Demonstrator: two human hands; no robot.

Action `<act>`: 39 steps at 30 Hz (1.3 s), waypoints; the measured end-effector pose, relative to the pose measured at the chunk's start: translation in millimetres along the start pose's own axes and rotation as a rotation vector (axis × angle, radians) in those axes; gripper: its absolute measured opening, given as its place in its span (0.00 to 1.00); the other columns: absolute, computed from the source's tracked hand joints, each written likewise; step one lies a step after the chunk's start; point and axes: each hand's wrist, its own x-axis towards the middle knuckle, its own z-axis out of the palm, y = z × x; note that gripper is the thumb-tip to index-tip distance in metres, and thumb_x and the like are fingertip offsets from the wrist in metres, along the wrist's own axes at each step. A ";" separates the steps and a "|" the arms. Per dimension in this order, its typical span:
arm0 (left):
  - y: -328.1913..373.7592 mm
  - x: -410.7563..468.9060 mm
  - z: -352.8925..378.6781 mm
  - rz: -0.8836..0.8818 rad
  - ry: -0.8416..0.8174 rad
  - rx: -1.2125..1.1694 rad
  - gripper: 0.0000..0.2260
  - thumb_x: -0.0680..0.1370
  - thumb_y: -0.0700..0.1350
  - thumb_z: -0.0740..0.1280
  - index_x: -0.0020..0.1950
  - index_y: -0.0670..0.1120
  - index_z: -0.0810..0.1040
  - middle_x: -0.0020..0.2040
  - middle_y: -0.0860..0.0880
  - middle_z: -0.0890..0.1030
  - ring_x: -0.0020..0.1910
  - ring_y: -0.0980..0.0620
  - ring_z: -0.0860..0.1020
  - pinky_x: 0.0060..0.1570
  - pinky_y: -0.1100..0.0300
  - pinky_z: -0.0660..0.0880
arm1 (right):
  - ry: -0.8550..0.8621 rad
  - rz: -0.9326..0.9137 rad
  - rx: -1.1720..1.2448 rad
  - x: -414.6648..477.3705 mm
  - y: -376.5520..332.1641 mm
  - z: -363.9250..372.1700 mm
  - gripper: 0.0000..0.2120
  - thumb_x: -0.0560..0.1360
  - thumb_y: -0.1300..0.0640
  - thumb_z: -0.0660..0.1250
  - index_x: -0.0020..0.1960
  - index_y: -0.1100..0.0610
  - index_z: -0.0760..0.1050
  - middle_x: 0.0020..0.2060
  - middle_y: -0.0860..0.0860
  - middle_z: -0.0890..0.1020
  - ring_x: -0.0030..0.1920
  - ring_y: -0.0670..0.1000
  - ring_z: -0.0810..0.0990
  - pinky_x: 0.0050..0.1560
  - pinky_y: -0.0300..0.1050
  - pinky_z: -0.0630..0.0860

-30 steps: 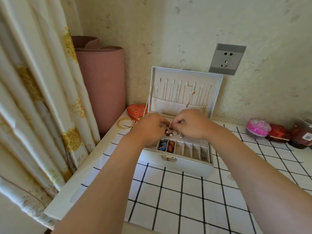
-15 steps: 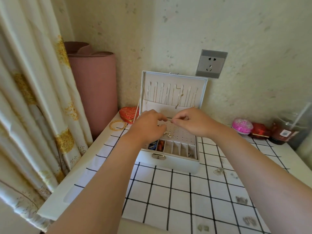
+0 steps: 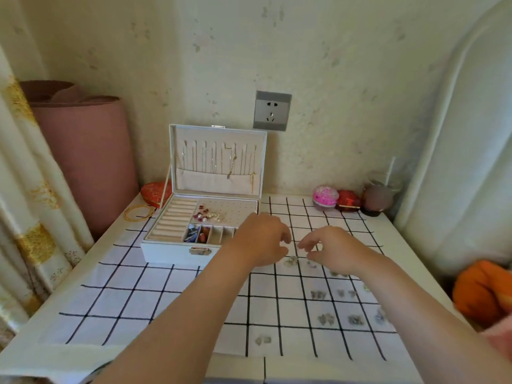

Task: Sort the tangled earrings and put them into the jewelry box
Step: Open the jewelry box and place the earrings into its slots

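Left hand (image 3: 263,242) and right hand (image 3: 335,250) hover loosely curled, seemingly empty; I'd pinch that small silvery earring cluster (image 3: 291,261) gently.

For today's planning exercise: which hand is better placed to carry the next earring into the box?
Probably left: the left hand hovers beside the box; the right hand is farther off.

Hands (image 3: 263,239) over loose earrings (image 3: 291,261)
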 end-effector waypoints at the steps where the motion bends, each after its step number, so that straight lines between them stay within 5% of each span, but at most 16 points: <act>1: 3.2 1.2 5.1 0.001 -0.031 0.073 0.12 0.76 0.54 0.67 0.58 0.55 0.81 0.54 0.55 0.81 0.58 0.51 0.74 0.63 0.53 0.66 | -0.011 0.001 -0.030 -1.0 3.3 1.6 0.13 0.76 0.55 0.71 0.58 0.41 0.81 0.49 0.38 0.80 0.41 0.39 0.77 0.34 0.33 0.74; 5: 10.2 2.3 20.6 -0.008 -0.087 0.217 0.16 0.76 0.62 0.64 0.57 0.55 0.82 0.51 0.54 0.82 0.55 0.51 0.74 0.64 0.53 0.61 | -0.056 -0.012 -0.090 0.1 0.1 1.5 0.17 0.75 0.56 0.71 0.61 0.43 0.80 0.51 0.39 0.80 0.46 0.41 0.77 0.41 0.36 0.74; 9: 16.0 5.6 26.6 -0.029 -0.102 0.261 0.15 0.77 0.61 0.62 0.49 0.56 0.84 0.43 0.54 0.82 0.50 0.51 0.75 0.66 0.53 0.60 | -0.096 -0.045 -0.124 5.8 -11.4 1.7 0.15 0.74 0.54 0.72 0.60 0.44 0.80 0.51 0.43 0.81 0.31 0.38 0.75 0.21 0.28 0.64; 12: 15.6 8.7 28.3 -0.045 -0.100 0.280 0.14 0.77 0.60 0.62 0.46 0.55 0.84 0.40 0.54 0.82 0.49 0.51 0.76 0.66 0.53 0.61 | -0.149 -0.058 -0.147 12.9 -17.1 3.3 0.12 0.73 0.57 0.72 0.56 0.46 0.83 0.49 0.46 0.83 0.34 0.42 0.75 0.17 0.26 0.62; 15: 12.4 10.7 27.3 -0.045 -0.090 0.252 0.14 0.76 0.60 0.63 0.45 0.54 0.84 0.39 0.54 0.83 0.47 0.52 0.76 0.66 0.55 0.60 | -0.156 -0.043 -0.147 15.3 -21.2 4.5 0.09 0.73 0.57 0.74 0.52 0.48 0.84 0.47 0.45 0.84 0.43 0.47 0.80 0.37 0.34 0.77; 17: 10.0 11.5 22.1 -0.027 -0.062 0.202 0.15 0.77 0.60 0.63 0.45 0.53 0.84 0.40 0.53 0.83 0.46 0.52 0.77 0.65 0.56 0.60 | -0.150 -0.032 -0.135 15.7 -22.3 4.2 0.07 0.72 0.54 0.75 0.50 0.48 0.84 0.44 0.44 0.82 0.48 0.49 0.81 0.49 0.44 0.79; 22: -1.7 7.4 -8.1 -0.065 -0.004 -0.046 0.07 0.74 0.56 0.71 0.42 0.54 0.81 0.40 0.56 0.81 0.42 0.56 0.78 0.44 0.60 0.73 | -0.039 -0.083 0.175 17.6 -31.0 -2.1 0.07 0.73 0.55 0.75 0.39 0.45 0.82 0.41 0.48 0.85 0.30 0.40 0.77 0.35 0.40 0.73; 29: -41.8 -10.6 -41.1 -0.241 0.182 -0.486 0.04 0.73 0.50 0.75 0.40 0.55 0.81 0.36 0.56 0.82 0.37 0.59 0.79 0.39 0.63 0.74 | 0.158 -0.097 0.675 26.0 -64.4 -8.3 0.07 0.74 0.58 0.75 0.49 0.48 0.85 0.40 0.46 0.87 0.25 0.44 0.74 0.31 0.34 0.74; 36: -66.1 -26.5 -44.0 -0.283 0.188 -0.521 0.04 0.73 0.48 0.75 0.40 0.55 0.81 0.36 0.57 0.83 0.36 0.61 0.79 0.39 0.64 0.71 | 0.137 -0.178 0.641 40.3 -94.0 8.9 0.16 0.77 0.62 0.71 0.42 0.40 0.82 0.40 0.42 0.85 0.23 0.38 0.75 0.28 0.32 0.73; 39: -72.3 -31.3 -41.1 -0.301 0.201 -0.493 0.04 0.73 0.51 0.75 0.40 0.54 0.81 0.38 0.58 0.82 0.38 0.61 0.78 0.37 0.65 0.71 | 0.027 -0.152 0.545 44.6 -97.0 11.0 0.15 0.75 0.61 0.72 0.58 0.45 0.80 0.44 0.46 0.86 0.25 0.39 0.77 0.30 0.33 0.74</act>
